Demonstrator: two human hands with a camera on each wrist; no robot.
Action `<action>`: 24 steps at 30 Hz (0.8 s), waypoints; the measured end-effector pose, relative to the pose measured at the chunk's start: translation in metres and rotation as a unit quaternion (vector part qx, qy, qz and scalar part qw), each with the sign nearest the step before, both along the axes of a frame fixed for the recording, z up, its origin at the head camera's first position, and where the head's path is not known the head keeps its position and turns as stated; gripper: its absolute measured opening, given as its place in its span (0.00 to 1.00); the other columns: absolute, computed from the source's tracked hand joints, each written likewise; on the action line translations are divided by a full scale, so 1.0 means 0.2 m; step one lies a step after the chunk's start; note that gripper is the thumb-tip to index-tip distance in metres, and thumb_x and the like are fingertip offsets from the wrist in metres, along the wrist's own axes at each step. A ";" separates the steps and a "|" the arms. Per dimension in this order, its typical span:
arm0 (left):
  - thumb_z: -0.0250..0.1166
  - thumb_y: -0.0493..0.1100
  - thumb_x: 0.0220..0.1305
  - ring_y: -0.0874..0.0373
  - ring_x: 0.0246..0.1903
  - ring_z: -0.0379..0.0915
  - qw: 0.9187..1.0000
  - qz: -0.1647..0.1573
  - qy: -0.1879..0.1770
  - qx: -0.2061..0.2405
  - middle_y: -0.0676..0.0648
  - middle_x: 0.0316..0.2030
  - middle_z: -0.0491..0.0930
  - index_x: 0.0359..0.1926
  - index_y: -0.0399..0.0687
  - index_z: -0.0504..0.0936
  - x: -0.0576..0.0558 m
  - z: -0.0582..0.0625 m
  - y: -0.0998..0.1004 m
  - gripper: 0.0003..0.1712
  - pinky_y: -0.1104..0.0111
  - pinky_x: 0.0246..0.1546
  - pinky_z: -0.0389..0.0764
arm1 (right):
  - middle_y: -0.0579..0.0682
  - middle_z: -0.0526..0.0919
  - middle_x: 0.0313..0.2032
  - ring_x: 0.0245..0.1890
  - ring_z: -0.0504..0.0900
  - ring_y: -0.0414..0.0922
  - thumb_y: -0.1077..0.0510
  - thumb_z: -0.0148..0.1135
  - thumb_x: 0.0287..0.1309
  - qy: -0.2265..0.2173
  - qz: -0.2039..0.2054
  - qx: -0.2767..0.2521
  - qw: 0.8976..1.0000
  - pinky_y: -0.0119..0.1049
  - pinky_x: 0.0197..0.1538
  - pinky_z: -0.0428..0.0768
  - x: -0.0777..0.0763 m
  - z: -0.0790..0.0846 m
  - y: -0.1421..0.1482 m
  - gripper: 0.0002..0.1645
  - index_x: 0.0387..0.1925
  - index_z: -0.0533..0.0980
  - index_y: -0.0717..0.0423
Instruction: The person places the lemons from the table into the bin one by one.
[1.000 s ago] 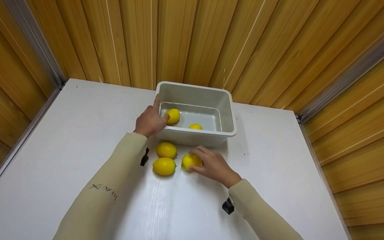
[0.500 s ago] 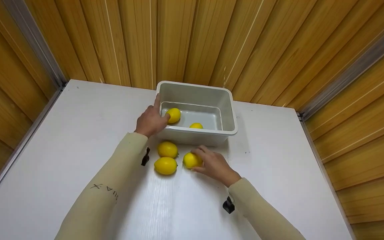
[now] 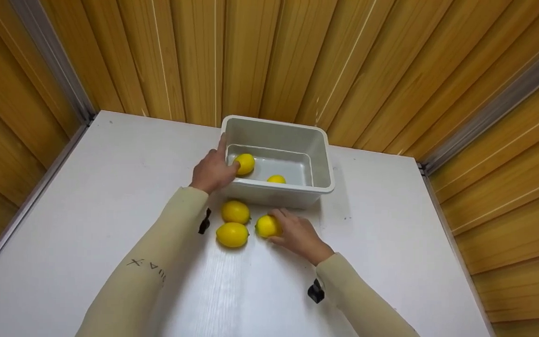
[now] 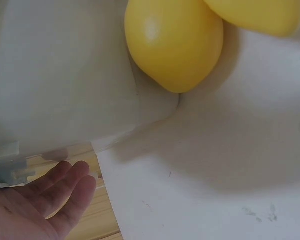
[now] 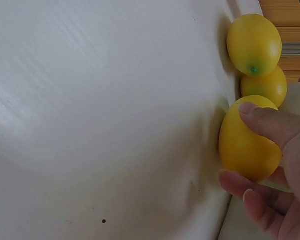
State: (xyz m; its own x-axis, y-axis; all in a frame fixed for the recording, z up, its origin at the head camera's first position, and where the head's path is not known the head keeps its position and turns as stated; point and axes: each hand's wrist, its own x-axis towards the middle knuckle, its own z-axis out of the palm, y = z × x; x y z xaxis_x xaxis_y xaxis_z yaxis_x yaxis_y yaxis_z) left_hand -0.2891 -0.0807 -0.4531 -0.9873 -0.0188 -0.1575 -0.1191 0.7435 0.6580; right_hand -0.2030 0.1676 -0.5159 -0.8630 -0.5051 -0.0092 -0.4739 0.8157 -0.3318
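A bright yellow, oval lemon [image 3: 265, 226] is in the grasp of the right hand [image 3: 298, 236], in front of the box; whether it touches the table cannot be told. The right hand is narrow around it: the thumb lies on one side and the bent fingers on the opposite side.

With twelve o'clock toward the back wall, two similar yellow lemons lie beside the held one: the farther lemon [image 3: 235, 212] at ten o'clock, the nearer lemon [image 3: 232, 235] between eight and nine. At twelve o'clock stands a pale grey, rectangular, open box [image 3: 293, 193]. Inside it, one yellow lemon [image 3: 246, 164] is near the left wall, and another yellow lemon [image 3: 276, 179] is partly hidden behind the near rim.

The left hand [image 3: 213, 172], between ten and eleven o'clock, holds the box at its near left corner, the thumb over the rim and the other fingers outside.

Both arms wear beige sleeves [image 3: 363, 297]. Under everything is a white table [image 3: 110, 178], and behind it rises a wall of wood-patterned panels [image 3: 246, 61].
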 end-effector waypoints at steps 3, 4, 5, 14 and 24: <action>0.55 0.59 0.64 0.45 0.56 0.69 1.000 0.002 0.002 0.000 0.39 0.64 0.66 0.76 0.67 0.31 0.00 0.00 0.01 0.51 0.48 0.66 0.66 | 0.49 0.79 0.51 0.48 0.79 0.48 0.45 0.72 0.50 0.007 0.000 -0.003 1.000 0.47 0.56 0.78 0.01 -0.01 0.01 0.35 0.59 0.69 0.47; 0.56 0.59 0.64 0.45 0.56 0.69 1.000 0.003 0.003 0.000 0.39 0.64 0.66 0.76 0.67 0.32 0.00 0.00 0.01 0.51 0.48 0.66 0.66 | 0.49 0.79 0.51 0.47 0.79 0.48 0.45 0.72 0.51 0.011 0.001 -0.003 1.000 0.47 0.55 0.79 0.01 -0.02 0.01 0.35 0.58 0.69 0.48; 0.56 0.59 0.64 0.46 0.56 0.69 1.000 0.004 0.002 0.001 0.39 0.64 0.66 0.76 0.67 0.32 0.00 0.00 0.01 0.51 0.48 0.66 0.66 | 0.49 0.79 0.50 0.46 0.79 0.48 0.45 0.71 0.51 0.014 0.000 -0.004 1.000 0.47 0.54 0.79 0.01 -0.02 0.01 0.35 0.58 0.69 0.47; 0.55 0.59 0.64 0.45 0.58 0.69 1.000 0.001 0.004 -0.006 0.39 0.64 0.66 0.76 0.67 0.32 0.00 0.00 0.01 0.50 0.48 0.67 0.65 | 0.49 0.79 0.51 0.44 0.79 0.47 0.42 0.69 0.52 0.024 -0.008 -0.010 1.000 0.45 0.51 0.80 0.01 -0.01 0.02 0.34 0.58 0.69 0.48; 0.54 0.59 0.64 0.44 0.57 0.69 1.000 -0.001 0.001 -0.013 0.39 0.65 0.66 0.76 0.68 0.31 0.00 0.01 0.01 0.51 0.48 0.67 0.64 | 0.45 0.77 0.47 0.40 0.78 0.43 0.41 0.68 0.53 0.071 0.000 -0.048 0.996 0.40 0.49 0.81 0.02 -0.01 0.03 0.33 0.58 0.70 0.46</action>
